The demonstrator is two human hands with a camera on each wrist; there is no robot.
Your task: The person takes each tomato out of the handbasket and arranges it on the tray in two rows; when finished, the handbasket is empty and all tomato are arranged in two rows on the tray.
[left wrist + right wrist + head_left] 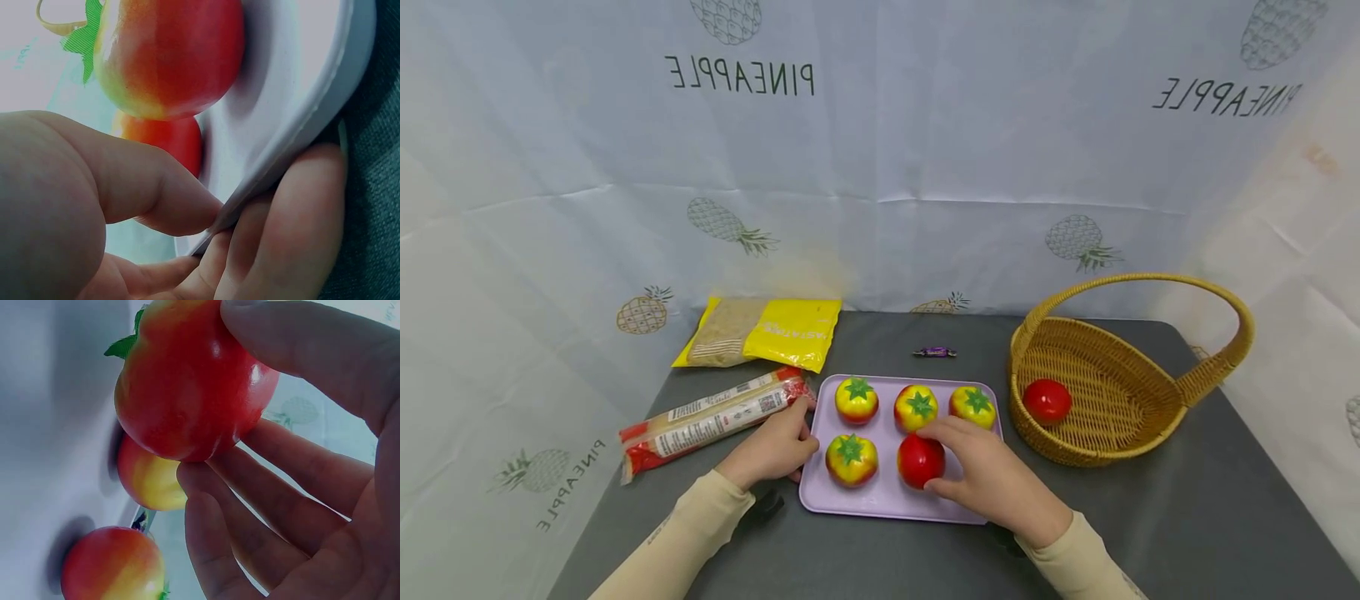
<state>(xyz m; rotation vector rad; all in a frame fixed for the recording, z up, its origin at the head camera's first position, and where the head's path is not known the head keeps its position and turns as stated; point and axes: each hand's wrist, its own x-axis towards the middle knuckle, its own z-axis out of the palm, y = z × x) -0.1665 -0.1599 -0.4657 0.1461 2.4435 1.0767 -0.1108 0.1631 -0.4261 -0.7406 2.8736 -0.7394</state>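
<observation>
My left hand (772,443) pinches the left rim of a lilac tray (887,505), thumb on the upper side and fingers beneath, as the left wrist view shows. With thumb and fingers, my right hand (988,473) grips a red toy tomato (921,461) over the tray's front middle. Its green leaf (122,347) points down toward the tray in the right wrist view. Also on the tray are several yellow-and-red tomatoes with leaves up, among them one at front left (852,461) and one at back left (856,402).
To the right stands a wicker basket (1108,392) with a tall handle and a red tomato (1048,402) inside. A small purple-wrapped candy (935,352) lies behind the tray. At left are a yellow bag (793,332) and a long red-ended noodle packet (715,425).
</observation>
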